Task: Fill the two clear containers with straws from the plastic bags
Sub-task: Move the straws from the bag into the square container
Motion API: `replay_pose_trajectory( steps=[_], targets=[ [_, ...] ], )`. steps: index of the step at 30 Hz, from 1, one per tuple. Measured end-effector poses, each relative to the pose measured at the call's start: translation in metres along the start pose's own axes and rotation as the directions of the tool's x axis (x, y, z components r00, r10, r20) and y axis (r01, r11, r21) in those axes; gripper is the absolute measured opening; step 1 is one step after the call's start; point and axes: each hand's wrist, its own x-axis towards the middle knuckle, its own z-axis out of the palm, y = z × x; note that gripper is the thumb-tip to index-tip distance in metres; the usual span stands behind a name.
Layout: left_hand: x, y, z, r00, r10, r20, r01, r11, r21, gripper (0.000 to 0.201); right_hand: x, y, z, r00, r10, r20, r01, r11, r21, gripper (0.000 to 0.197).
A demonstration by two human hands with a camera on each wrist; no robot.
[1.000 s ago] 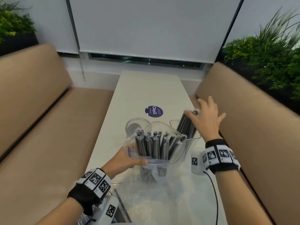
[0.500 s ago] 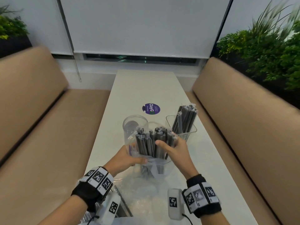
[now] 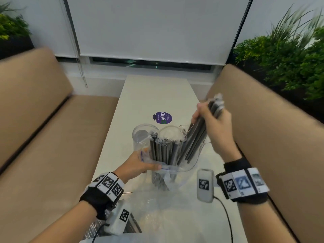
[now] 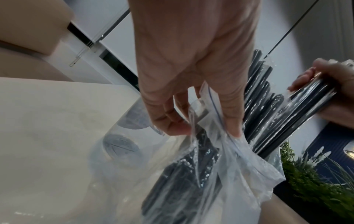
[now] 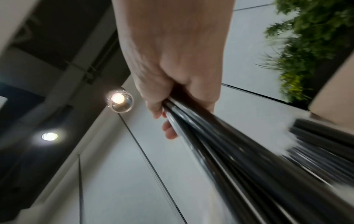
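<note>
My left hand (image 3: 149,165) pinches the rim of a clear zip bag (image 3: 175,165) that stands on the table with several dark wrapped straws (image 3: 163,151) upright inside. In the left wrist view, that hand (image 4: 191,122) has thumb and fingers nipping the bag (image 4: 239,174). My right hand (image 3: 208,116) grips a bundle of straws (image 3: 196,137), tilted, its lower ends still at the bag's mouth. The right wrist view shows the fist (image 5: 172,106) around the bundle (image 5: 239,151). A round clear container (image 3: 140,134) stands behind the bag. The second container (image 3: 204,142) is mostly hidden by the bundle.
Crumpled clear plastic (image 3: 157,204) lies on the near part of the white table (image 3: 157,92). A purple sticker (image 3: 162,117) sits past the containers. Tan benches (image 3: 43,137) flank the table, and plants (image 3: 284,58) stand at the back right.
My right hand came back from the right container to the bag, gripped a bundle of straws, and raised it up and to the right. The left hand kept holding the bag.
</note>
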Motion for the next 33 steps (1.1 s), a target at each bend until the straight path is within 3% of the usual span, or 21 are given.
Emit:
replay_pose_trajectory(
  steps=[3,6,8,10,13,17,19,23,25,28,31,33],
  targets=[
    [0.001,-0.001,-0.003,1.000,0.000,-0.005,0.000,1.000,0.005,0.034,0.025,-0.043,-0.017,0.988,-0.114,-0.104,0.115,0.993,0.006,0.023],
    [0.000,-0.005,-0.005,1.000,-0.009,-0.014,0.010,1.000,0.013,0.031,0.053,-0.073,-0.036,0.941,-0.230,-0.248,0.265,0.957,0.121,0.017],
    [0.000,-0.008,-0.005,1.000,-0.017,-0.014,0.017,1.000,0.007,0.030,0.070,-0.075,-0.042,0.892,-0.306,-0.333,0.357,0.928,0.103,0.012],
    [-0.001,-0.010,-0.005,1.000,-0.024,-0.009,0.023,1.000,-0.011,0.029,0.080,-0.058,-0.038,0.875,-0.313,-0.370,0.343,0.939,0.016,0.016],
    [-0.001,-0.011,-0.005,1.000,-0.015,-0.004,0.015,1.000,-0.024,0.033,0.075,-0.008,-0.022,0.920,-0.232,-0.316,0.200,0.971,-0.129,0.021],
    [-0.001,-0.014,-0.007,1.000,-0.024,-0.018,0.023,0.999,-0.023,0.035,0.057,0.054,-0.002,0.946,-0.162,-0.282,0.097,0.968,-0.230,0.051],
    [-0.002,-0.017,-0.009,0.999,-0.036,-0.024,0.035,0.999,-0.031,0.039,0.050,0.075,0.004,0.958,-0.167,-0.233,0.088,0.945,-0.315,0.045],
    [0.000,-0.021,-0.011,0.997,-0.058,-0.046,0.056,0.998,-0.030,0.048,0.044,0.105,0.006,0.973,-0.162,-0.164,0.050,0.843,-0.536,0.014],
    [0.001,-0.022,-0.011,0.997,-0.053,-0.046,0.052,0.998,-0.026,0.046,0.040,0.109,0.006,0.988,-0.088,-0.125,0.005,0.836,-0.549,0.014],
    [0.002,-0.023,-0.011,0.998,-0.052,-0.045,0.051,0.999,-0.017,0.043,0.035,0.103,0.003,0.999,0.037,-0.024,-0.044,0.839,-0.542,0.031],
    [0.002,-0.024,-0.011,0.997,-0.063,-0.051,0.061,0.998,-0.023,0.042,0.031,0.092,0.001,0.999,0.025,0.028,-0.014,0.933,-0.359,0.039],
    [0.002,-0.023,-0.011,0.996,-0.067,-0.058,0.065,0.997,-0.027,0.043,0.028,0.089,0.001,0.991,0.003,0.132,0.040,0.946,-0.323,0.038]
  ],
)
